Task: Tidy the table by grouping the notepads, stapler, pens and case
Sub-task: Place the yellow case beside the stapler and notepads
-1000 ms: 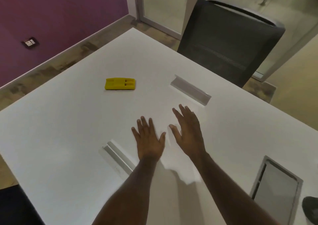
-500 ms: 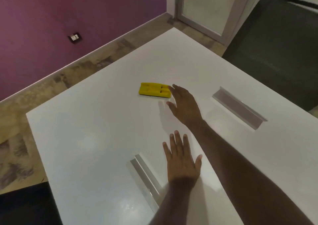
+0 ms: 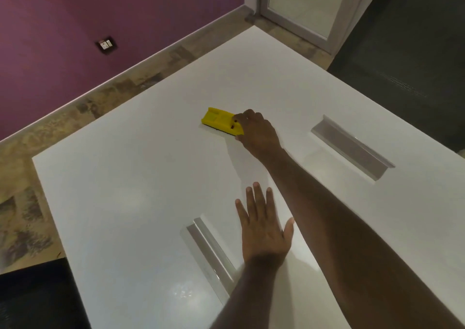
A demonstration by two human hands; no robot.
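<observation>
A flat yellow stapler [image 3: 218, 121] lies on the white table [image 3: 141, 182] toward its far side. My right hand [image 3: 256, 134] reaches across and its curled fingers grip the stapler's near right end. My left hand [image 3: 264, 228] lies flat on the table with straight, spread fingers, closer to me, holding nothing. No notepads, pens or case are in view.
Two recessed grey cable slots sit in the tabletop, one [image 3: 352, 147] to the right and one [image 3: 211, 253] beside my left hand. A dark office chair [image 3: 407, 51] stands at the far right. A purple wall [image 3: 75, 26] and the floor lie beyond the table's left edge.
My right hand has reached forward from open above the table to the yellow stapler and curled its fingers onto its end. My left hand stayed flat. The view swung left.
</observation>
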